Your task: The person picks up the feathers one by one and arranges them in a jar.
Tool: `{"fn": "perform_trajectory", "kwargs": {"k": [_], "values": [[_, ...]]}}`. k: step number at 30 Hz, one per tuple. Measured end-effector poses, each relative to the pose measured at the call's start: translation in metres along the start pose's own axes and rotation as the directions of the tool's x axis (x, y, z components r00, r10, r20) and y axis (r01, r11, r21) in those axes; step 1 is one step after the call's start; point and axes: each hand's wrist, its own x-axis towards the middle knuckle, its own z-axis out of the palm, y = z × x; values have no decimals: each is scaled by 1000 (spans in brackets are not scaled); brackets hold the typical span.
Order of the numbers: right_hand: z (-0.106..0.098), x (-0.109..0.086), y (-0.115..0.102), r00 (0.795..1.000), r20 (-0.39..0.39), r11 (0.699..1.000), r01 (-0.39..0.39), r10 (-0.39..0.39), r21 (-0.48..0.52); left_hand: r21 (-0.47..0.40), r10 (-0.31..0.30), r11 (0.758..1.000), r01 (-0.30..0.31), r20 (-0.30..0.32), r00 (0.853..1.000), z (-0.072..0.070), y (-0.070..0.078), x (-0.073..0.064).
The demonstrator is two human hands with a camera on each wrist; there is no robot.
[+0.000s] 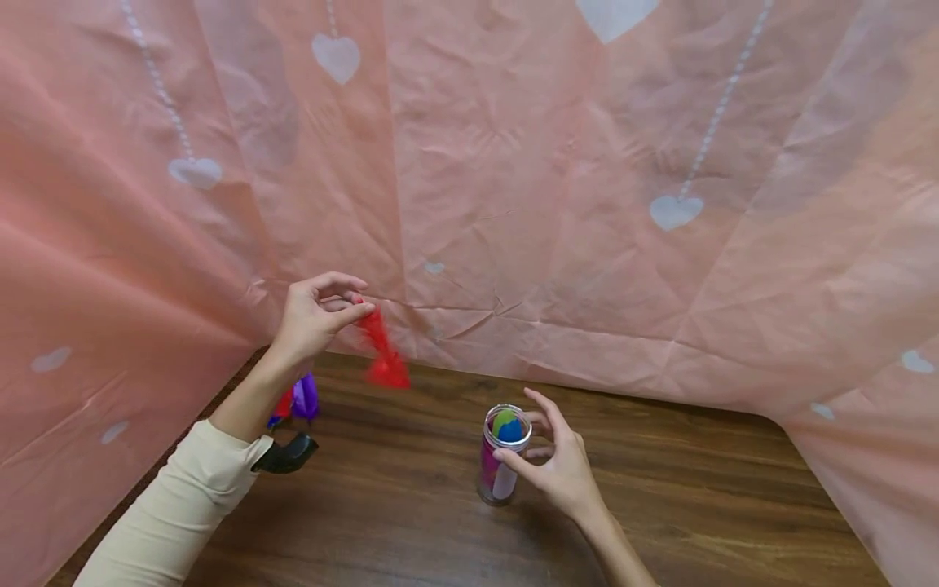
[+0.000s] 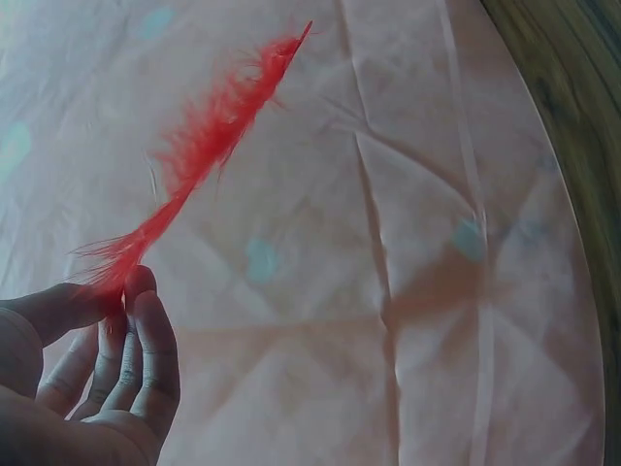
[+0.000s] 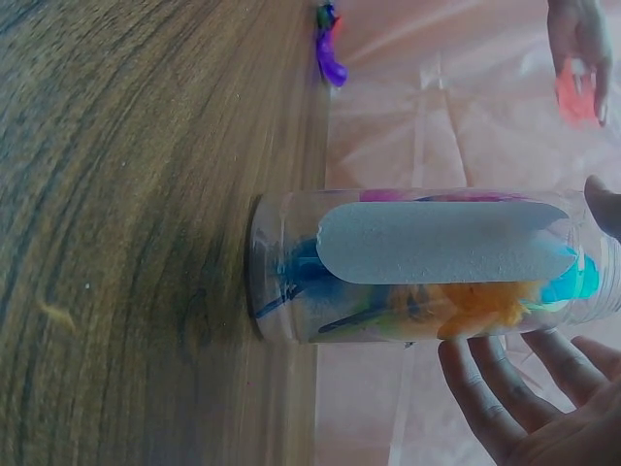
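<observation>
My left hand point(image 1: 317, 314) pinches a red feather point(image 1: 383, 355) by one end between thumb and fingers, raised over the table. In the left wrist view the feather point(image 2: 209, 136) slants up and away from the fingertips. A clear jar point(image 1: 497, 473) without a lid stands upright on the table, with colourful feathers point(image 1: 509, 426) inside. My right hand point(image 1: 561, 465) loosely holds the jar near its rim, the thumb on the near side and fingers at its right side. In the right wrist view, the jar carries a white label point(image 3: 441, 243), and orange feathers point(image 3: 475, 309) show through its wall.
Purple and red feathers point(image 1: 304, 399) lie at the table's left, partly behind my left forearm. A black strap piece point(image 1: 288, 455) sits at the left wrist. A pink cloth point(image 1: 513, 204) with white hearts surrounds the back and sides of the wooden table point(image 1: 381, 505).
</observation>
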Motion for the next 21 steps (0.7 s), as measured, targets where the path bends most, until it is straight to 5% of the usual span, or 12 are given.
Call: {"fn": "perform_trajectory", "kwargs": {"k": [14,21], "values": [[1,-2,0,1000,7,1000,-7,7,16,-48,-23,998,27,81,996,36,5,-5],[0,0,-1,1000,3,1000,6,-6,1,-78,15,997,-7,96,995,56,8,-4]]}}
